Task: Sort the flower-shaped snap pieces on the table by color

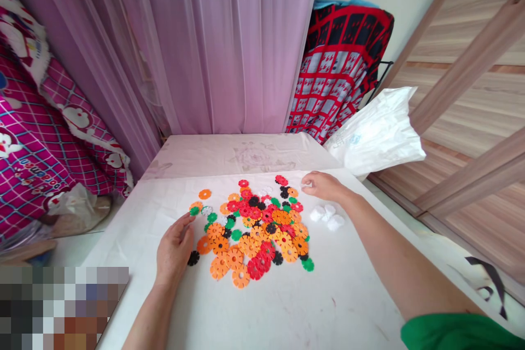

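Many flat notched plastic discs in orange, red, green, black and white lie in a loose pile [250, 243] on the white-covered table. My left hand [176, 246] rests at the pile's left edge, its fingers curved and its fingertips near a green disc [194, 211]; what it holds, if anything, is hidden. At the pile's upper right my right hand [322, 186] pinches something whitish at its fingertips, which looks like a white disc. Just below that hand sits a small group of white pieces [328, 216].
The table [287, 311] has a flowered cover at its far end. A white plastic bag [381, 131] stands at the table's right edge. Behind are a purple curtain [229, 49] and a red patterned cloth [332, 71]. A pink patterned cloth [53, 115] hangs at the left.
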`<move>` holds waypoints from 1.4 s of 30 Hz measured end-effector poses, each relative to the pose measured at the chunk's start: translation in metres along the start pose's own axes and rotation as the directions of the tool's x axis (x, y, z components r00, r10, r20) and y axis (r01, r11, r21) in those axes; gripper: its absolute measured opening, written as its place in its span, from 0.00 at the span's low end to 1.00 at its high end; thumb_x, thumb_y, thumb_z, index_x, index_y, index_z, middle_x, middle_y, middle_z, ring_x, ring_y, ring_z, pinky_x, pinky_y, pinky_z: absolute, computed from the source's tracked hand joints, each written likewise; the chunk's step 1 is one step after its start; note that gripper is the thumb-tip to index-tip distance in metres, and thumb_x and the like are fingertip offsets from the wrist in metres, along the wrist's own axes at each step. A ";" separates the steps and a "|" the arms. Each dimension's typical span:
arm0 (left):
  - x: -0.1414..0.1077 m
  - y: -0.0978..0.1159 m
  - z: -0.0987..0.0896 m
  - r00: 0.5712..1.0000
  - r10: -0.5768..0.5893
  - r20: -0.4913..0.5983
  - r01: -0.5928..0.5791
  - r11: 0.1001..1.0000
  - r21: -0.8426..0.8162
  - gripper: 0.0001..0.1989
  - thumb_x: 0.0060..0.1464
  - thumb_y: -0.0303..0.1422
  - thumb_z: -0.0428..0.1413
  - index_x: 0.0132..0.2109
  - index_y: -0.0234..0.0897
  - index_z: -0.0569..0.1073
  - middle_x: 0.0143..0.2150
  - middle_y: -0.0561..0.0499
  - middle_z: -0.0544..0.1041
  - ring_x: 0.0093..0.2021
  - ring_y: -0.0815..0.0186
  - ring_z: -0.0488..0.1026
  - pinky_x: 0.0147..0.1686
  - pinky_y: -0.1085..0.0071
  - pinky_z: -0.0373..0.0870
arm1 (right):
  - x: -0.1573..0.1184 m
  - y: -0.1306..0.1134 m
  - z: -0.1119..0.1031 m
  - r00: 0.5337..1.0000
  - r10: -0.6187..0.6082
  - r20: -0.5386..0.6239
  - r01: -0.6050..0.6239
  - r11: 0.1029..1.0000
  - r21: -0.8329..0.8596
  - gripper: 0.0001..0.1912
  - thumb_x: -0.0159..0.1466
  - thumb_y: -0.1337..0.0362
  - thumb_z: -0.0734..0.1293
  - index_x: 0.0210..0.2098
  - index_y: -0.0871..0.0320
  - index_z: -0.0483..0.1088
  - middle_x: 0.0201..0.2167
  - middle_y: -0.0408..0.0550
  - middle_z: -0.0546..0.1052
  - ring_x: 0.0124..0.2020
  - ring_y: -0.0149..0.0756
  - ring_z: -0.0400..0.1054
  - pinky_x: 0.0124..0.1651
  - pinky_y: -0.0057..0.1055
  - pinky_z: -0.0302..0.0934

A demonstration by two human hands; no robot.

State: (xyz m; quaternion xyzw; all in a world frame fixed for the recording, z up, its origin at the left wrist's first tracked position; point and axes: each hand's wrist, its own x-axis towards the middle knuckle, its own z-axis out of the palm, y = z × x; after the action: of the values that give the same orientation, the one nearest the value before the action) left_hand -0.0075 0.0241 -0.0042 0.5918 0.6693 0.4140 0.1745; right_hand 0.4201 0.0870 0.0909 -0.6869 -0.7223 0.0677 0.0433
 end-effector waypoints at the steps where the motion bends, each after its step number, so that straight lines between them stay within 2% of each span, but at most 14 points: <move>1: 0.000 0.000 0.000 1.000 0.004 0.005 -0.004 1.000 0.001 0.16 0.53 0.39 0.50 0.45 0.43 0.78 0.53 0.50 0.78 0.51 0.59 0.76 0.54 0.63 0.72 | -0.009 0.010 -0.003 1.000 0.014 0.002 -0.014 1.000 0.005 0.13 0.57 0.59 0.67 0.41 0.54 0.77 0.42 0.46 0.78 0.39 0.35 0.72 0.42 0.26 0.62; 5: 0.001 0.000 -0.001 1.000 0.010 -0.001 -0.010 1.000 0.012 0.16 0.53 0.40 0.50 0.44 0.43 0.78 0.53 0.50 0.79 0.51 0.59 0.76 0.54 0.63 0.71 | -0.043 0.036 -0.006 0.998 0.050 0.025 -0.050 0.999 -0.015 0.13 0.56 0.61 0.66 0.40 0.55 0.77 0.40 0.47 0.78 0.36 0.35 0.71 0.39 0.28 0.61; 11: 0.002 0.000 -0.001 1.000 -0.014 -0.015 0.015 0.999 0.041 0.16 0.53 0.40 0.50 0.43 0.44 0.78 0.53 0.50 0.79 0.50 0.58 0.77 0.50 0.62 0.73 | -0.067 0.047 0.003 0.996 0.084 0.016 -0.084 0.996 -0.024 0.14 0.56 0.61 0.66 0.41 0.54 0.76 0.42 0.46 0.78 0.38 0.35 0.72 0.39 0.27 0.59; 22: 0.004 -0.004 0.001 0.999 0.023 -0.048 -0.021 0.999 0.045 0.15 0.51 0.38 0.51 0.42 0.45 0.79 0.50 0.51 0.80 0.50 0.60 0.77 0.49 0.66 0.74 | -0.065 0.050 0.012 0.996 0.075 0.037 -0.074 0.996 -0.042 0.14 0.55 0.63 0.66 0.41 0.53 0.76 0.43 0.46 0.78 0.42 0.38 0.72 0.41 0.28 0.60; 28: 0.003 -0.004 0.001 0.999 0.023 -0.031 -0.022 0.999 0.038 0.16 0.52 0.38 0.50 0.43 0.43 0.78 0.52 0.50 0.80 0.51 0.59 0.76 0.51 0.64 0.73 | -0.062 0.045 0.009 0.994 0.083 0.073 -0.078 0.995 -0.065 0.18 0.54 0.65 0.65 0.45 0.54 0.75 0.46 0.48 0.77 0.44 0.39 0.72 0.42 0.29 0.61; 33: 0.002 -0.002 0.001 0.999 0.025 -0.027 -0.024 0.999 0.041 0.16 0.52 0.38 0.50 0.44 0.43 0.78 0.52 0.50 0.80 0.52 0.58 0.76 0.52 0.63 0.73 | -0.058 0.043 0.009 0.995 0.050 0.087 -0.043 0.996 -0.076 0.20 0.55 0.62 0.66 0.48 0.50 0.75 0.46 0.47 0.76 0.43 0.39 0.72 0.41 0.29 0.61; 36: 0.001 -0.001 0.001 0.999 0.022 -0.043 -0.020 0.999 0.029 0.15 0.52 0.37 0.51 0.43 0.44 0.79 0.52 0.51 0.80 0.52 0.59 0.76 0.51 0.64 0.73 | -0.058 0.044 0.012 0.992 0.067 0.103 -0.056 0.993 -0.105 0.19 0.55 0.61 0.66 0.47 0.48 0.75 0.46 0.46 0.76 0.42 0.39 0.73 0.39 0.29 0.61; 42: 0.001 0.001 0.000 1.000 0.012 -0.022 -0.011 0.999 0.031 0.15 0.53 0.37 0.50 0.43 0.44 0.78 0.52 0.51 0.79 0.52 0.59 0.76 0.51 0.64 0.73 | -0.058 0.048 0.015 0.994 0.071 0.086 -0.067 0.996 -0.054 0.17 0.52 0.63 0.67 0.41 0.47 0.77 0.43 0.44 0.77 0.40 0.39 0.73 0.38 0.29 0.62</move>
State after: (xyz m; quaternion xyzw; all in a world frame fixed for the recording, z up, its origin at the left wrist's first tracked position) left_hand -0.0064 0.0250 -0.0032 0.5935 0.6740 0.4114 0.1556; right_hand 0.4682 0.0312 0.0700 -0.7087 -0.7009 0.0808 -0.0085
